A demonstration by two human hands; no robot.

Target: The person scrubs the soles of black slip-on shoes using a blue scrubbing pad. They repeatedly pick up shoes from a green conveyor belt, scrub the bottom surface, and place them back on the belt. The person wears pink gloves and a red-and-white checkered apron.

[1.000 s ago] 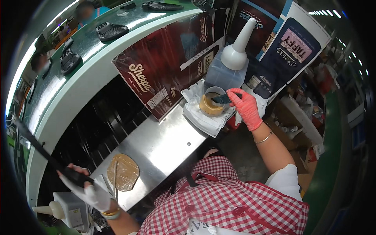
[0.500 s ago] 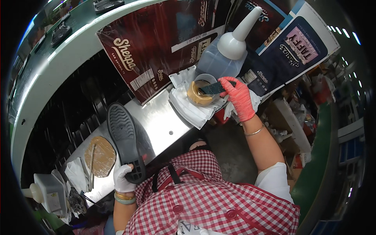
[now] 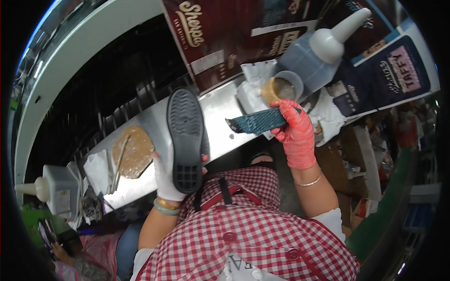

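Note:
My left hand, in a white glove with bare fingertips, grips a black shoe sole near its heel. The sole stands nearly upright in the picture, its patterned face toward me and its heel nearest my lap. In a red-pink glove, my right hand holds a flat brush with a textured teal handle. Its dark tip points left toward the sole, with a gap between them. Just beyond the brush, a clear cup with a tan band stands beside a big translucent squeeze bottle with a white nozzle.
A narrow metal bench crosses in front of me. On its left lie a brown round pad with a thin stick. Another nozzle bottle stands at far left. Printed cardboard backs the bench, and boxes of scraps sit right.
The brush has come out of the cup and moved toward the sole. My left hand has raised the sole and turned it more upright. The whole view has shifted.

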